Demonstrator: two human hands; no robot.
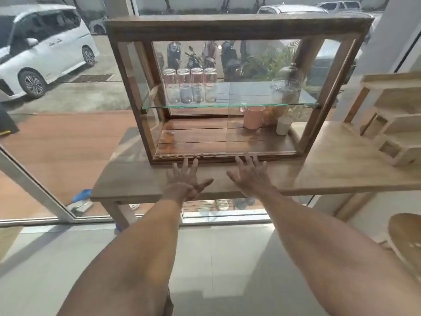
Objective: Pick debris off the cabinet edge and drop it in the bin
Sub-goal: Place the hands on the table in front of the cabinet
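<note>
A wooden display cabinet (237,28) with glass sides stands on a wooden table (127,185). Small pale bits of debris (182,155) lie in a row along the cabinet's bottom front edge, left of centre. My left hand (188,179) is open with fingers spread, its fingertips just below that edge. My right hand (249,173) is open too, with its fingertips touching the edge further right. Neither hand holds anything. No bin is in view.
Inside the cabinet, several upturned glasses (190,85) stand on a glass shelf, with a pink cup (252,117) and a white cup (283,125) below. A pale wooden organiser (396,124) sits at right, a round stool (405,240) at lower right. Glass wall behind.
</note>
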